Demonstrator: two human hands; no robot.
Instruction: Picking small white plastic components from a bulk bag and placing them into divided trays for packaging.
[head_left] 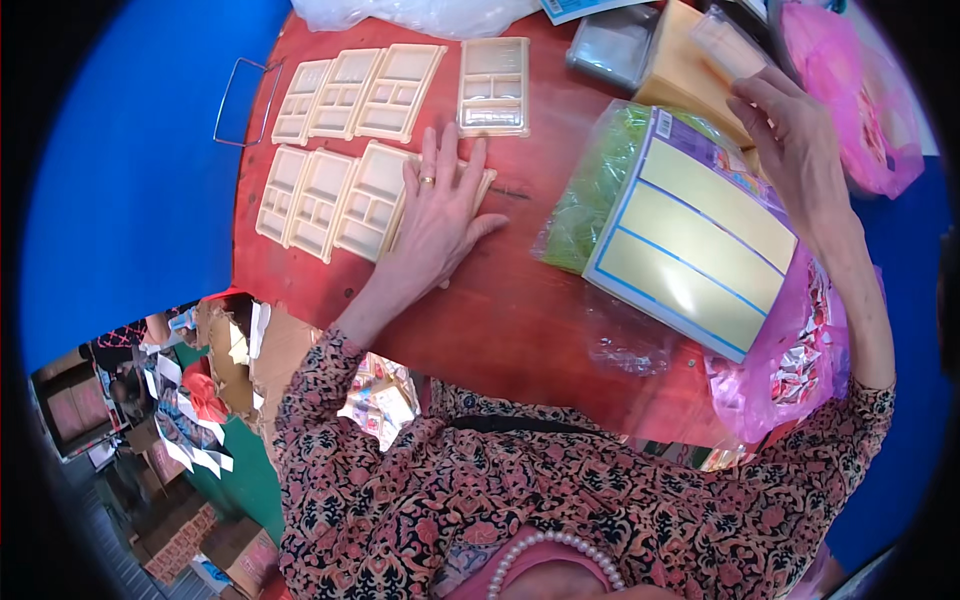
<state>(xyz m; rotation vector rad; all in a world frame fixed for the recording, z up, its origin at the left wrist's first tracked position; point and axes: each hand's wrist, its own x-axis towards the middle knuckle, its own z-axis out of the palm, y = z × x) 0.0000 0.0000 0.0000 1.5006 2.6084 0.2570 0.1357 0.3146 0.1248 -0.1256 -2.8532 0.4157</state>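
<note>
Cream plastic compartment trays lie in two rows on the red round table (500, 320). Far left, a wire handle (243, 100) overhangs the table's edge against the blue floor. The back row of trays (358, 93) holds three overlapping pieces; just to its right sits a lone tray under a clear lid (493, 86). The front row of trays (325, 198) shows three overlapping pieces, with a fourth tray (484, 180) mostly hidden beneath the left hand (437, 215). That hand lies flat, palm down, fingers spread and extended, pressing on the covered tray and gripping nothing; a ring shows on one finger. Right of the hand, bare tabletop separates it from a bag of green material (592, 190), over which rests a flat packet with yellow panels and blue borders (695, 245). A crumpled clear wrapper (625, 345) lies just in front of the packet. Behind, a tan box (680, 70) stands beside a grey clear pouch (612, 45). The right hand (795, 140) reaches to the box's near end, fingers loosely curved and touching a small clear-wrapped piece (725, 42); whether it actually grasps the piece cannot be told. Pink plastic bags (860, 100) lie at far right.
</note>
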